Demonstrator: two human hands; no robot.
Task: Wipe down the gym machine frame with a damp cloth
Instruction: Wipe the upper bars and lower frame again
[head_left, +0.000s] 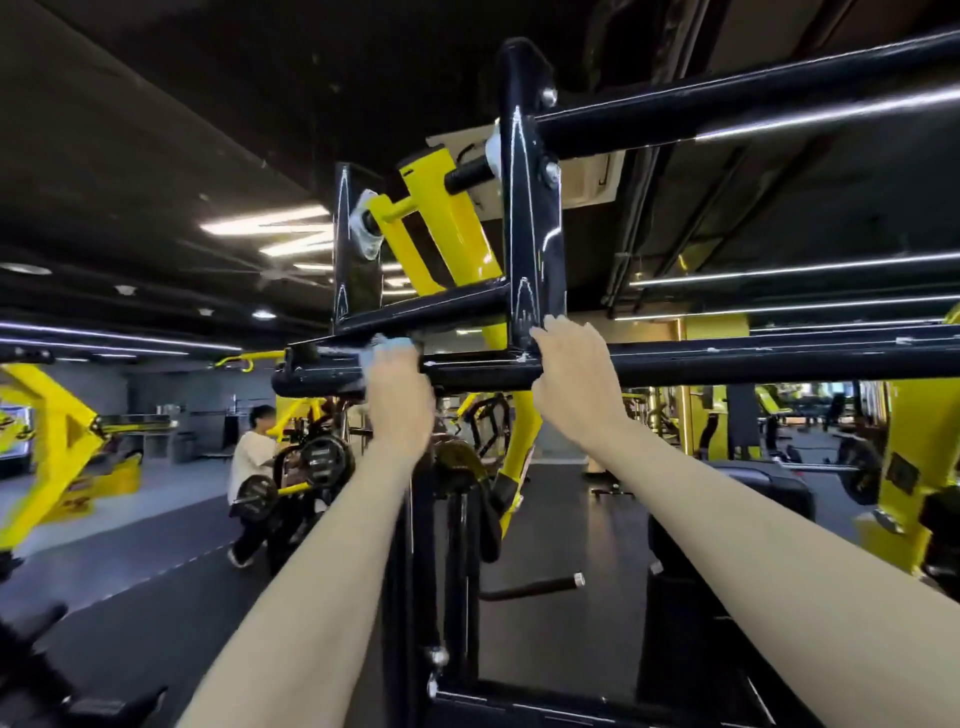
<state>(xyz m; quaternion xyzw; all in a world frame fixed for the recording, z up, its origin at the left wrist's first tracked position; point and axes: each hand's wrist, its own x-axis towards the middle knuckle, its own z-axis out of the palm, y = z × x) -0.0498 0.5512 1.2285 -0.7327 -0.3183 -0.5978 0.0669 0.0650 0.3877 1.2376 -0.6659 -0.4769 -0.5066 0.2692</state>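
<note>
Dark gym hall all around, black ceiling overhead with bright strip lights (265, 224) glowing at the far left, grey floor (550, 519) running off into the distance. Front and centre is the black machine frame (532, 223), glossy and catching the light, with a yellow lever arm (447, 228) pivoted between its two uprights up high.

Both arms are raised to the horizontal bar (727, 364) that crosses the view at head height. On the left, the left hand (397, 395) is on that bar near its left end, with a pale blue cloth (387, 345) pressed against the bar's top. Its fingers curl over the cloth and clamp it to the metal. The hand is blurred, so finer detail of the fingers is lost.

Over to the right, the right hand (574, 374) grips the same bar, just at the foot of the right upright. Its fingers are together and hooked over the top, with the thumb tucked underneath. The two hands are near each other, not touching.

Far left, a person (252, 457) in a white top stands bent over a plate-loaded machine, with a black weight plate (324, 460) just beside them. A big yellow machine (52, 441) sits at the left edge, and more yellow equipment stands at the far right.
</note>
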